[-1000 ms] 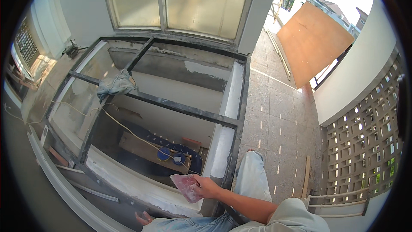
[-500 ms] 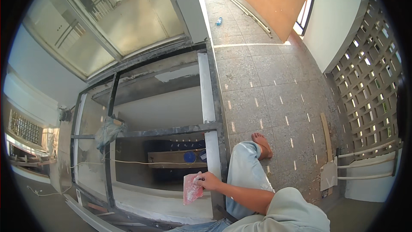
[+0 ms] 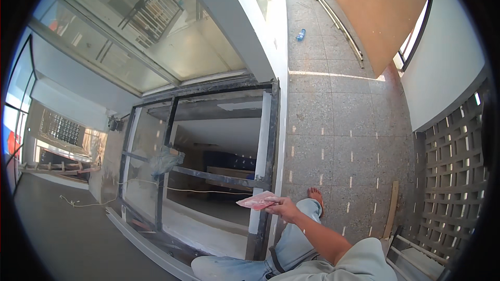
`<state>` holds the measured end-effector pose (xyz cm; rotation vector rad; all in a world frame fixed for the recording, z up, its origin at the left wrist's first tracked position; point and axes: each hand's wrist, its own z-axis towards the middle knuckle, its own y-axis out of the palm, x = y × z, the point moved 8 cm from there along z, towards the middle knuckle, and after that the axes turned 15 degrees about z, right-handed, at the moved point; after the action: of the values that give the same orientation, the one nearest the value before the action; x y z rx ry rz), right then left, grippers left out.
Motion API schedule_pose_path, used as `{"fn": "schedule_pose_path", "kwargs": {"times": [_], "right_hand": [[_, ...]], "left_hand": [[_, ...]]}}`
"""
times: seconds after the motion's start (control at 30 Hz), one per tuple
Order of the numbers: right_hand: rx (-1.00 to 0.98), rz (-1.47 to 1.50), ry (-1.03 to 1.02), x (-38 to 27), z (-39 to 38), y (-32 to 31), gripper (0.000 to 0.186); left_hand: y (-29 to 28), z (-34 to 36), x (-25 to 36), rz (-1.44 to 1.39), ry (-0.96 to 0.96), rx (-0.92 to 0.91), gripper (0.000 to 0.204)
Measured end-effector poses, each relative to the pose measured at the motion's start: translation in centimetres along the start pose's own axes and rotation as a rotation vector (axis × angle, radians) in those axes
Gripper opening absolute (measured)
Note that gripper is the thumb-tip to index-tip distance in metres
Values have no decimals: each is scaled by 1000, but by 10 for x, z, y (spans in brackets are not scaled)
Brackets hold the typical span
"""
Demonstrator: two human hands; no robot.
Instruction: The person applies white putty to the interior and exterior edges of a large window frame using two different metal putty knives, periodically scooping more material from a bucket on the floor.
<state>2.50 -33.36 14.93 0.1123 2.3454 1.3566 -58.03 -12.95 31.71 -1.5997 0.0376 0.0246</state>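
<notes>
Denim jeans (image 3: 291,242) cover my bent legs, with a bare foot (image 3: 314,195) showing past the knee on the tiled floor (image 3: 338,119). Just ahead, my right hand (image 3: 284,209) is clamped on a pink plate (image 3: 255,201), fingers and thumb pinching its near end. The plate shows over the right-hand side of a dark metal frame (image 3: 221,177); I cannot tell whether they touch. How my left hand is set, I cannot tell. Farther over, a grey cloth (image 3: 167,160) drapes where the bars cross, and a pale cord (image 3: 203,191) runs beside it. Beyond lies a small blue bottle (image 3: 301,35), then a large brown board (image 3: 383,18) leans, tilted.
</notes>
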Motion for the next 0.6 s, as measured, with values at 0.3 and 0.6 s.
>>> {"fn": "schedule_pose_path", "kwargs": {"times": [0.3, 0.6], "right_hand": [[779, -600, -225, -249, -90, -172, 16], [989, -1109, 156, -320, -151, -203, 37]], "left_hand": [[1, -120, 94, -32, -145, -268, 40], [86, -289, 143, -636, -653, -768, 35]]}}
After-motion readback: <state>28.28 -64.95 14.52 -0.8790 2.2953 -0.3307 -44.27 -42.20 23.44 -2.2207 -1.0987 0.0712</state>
